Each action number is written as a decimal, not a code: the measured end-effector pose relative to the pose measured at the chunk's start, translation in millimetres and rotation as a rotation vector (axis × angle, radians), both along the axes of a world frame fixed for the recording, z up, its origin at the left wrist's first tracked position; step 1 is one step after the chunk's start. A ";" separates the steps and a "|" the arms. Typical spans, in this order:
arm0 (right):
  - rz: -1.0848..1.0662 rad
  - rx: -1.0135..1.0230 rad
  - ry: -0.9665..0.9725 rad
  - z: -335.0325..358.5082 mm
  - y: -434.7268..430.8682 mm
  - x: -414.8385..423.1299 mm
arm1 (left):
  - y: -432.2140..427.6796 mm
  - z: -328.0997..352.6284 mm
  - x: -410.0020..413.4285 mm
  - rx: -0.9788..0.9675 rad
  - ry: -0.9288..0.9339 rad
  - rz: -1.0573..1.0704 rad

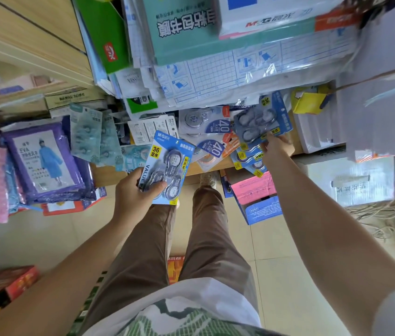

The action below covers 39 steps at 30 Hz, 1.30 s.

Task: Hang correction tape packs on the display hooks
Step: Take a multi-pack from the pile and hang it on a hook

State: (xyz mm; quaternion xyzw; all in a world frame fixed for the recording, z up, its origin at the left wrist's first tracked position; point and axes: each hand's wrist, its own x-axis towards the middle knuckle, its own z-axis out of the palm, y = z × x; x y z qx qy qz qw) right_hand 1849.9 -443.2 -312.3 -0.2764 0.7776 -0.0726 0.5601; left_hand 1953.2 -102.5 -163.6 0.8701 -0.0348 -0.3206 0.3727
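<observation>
Two blue correction tape packs are in hand. The left pack (pixel 166 166) is a blue card with a yellow "36" badge and a clear blister over dark oval dispensers. The left hand (pixel 136 190) grips it low above the brown trousers (pixel 206 229), thumb across its front. The right pack (pixel 262 120), the same blue, shows three dispensers. The right hand (pixel 276 147) pinches its lower edge, holding it up against the stock. Beside it lie two "40" packs (pixel 206 122) on the bench (pixel 109 172). One purple raincoat packet (pixel 43 161) lies far left.
</observation>
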 end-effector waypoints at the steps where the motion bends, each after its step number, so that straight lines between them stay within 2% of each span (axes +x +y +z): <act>1: 0.031 -0.041 -0.017 4.2 3.5 -2.8 | 0.5 2.6 1.8 -0.002 -0.005 0.002; 3: 0.154 -0.139 -0.029 17.1 10.3 -12.9 | 1.2 9.5 5.1 -0.012 -0.015 -0.002; 6: 0.447 -0.264 0.026 49.9 22.0 -29.6 | 0.0 25.2 8.9 -0.043 -0.047 -0.012; 13: 0.838 -0.495 -0.051 184.6 57.5 -28.5 | 6.1 79.6 29.3 -0.051 -0.228 -0.075; 20: 0.918 -0.728 -0.230 304.6 92.7 1.1 | 31.5 146.5 68.4 -0.098 -0.507 -0.185; 28: 0.881 -1.132 -0.404 447.5 118.2 66.1 | 36.3 284.3 108.0 -0.375 -0.848 -0.133; 33: 0.814 -1.288 -0.585 532.3 118.7 87.2 | 41.2 366.6 122.1 -0.583 -0.945 -0.025; 39: 0.757 -1.402 -0.780 620.8 124.8 106.5 | 41.4 456.3 145.8 -0.741 -1.104 -0.002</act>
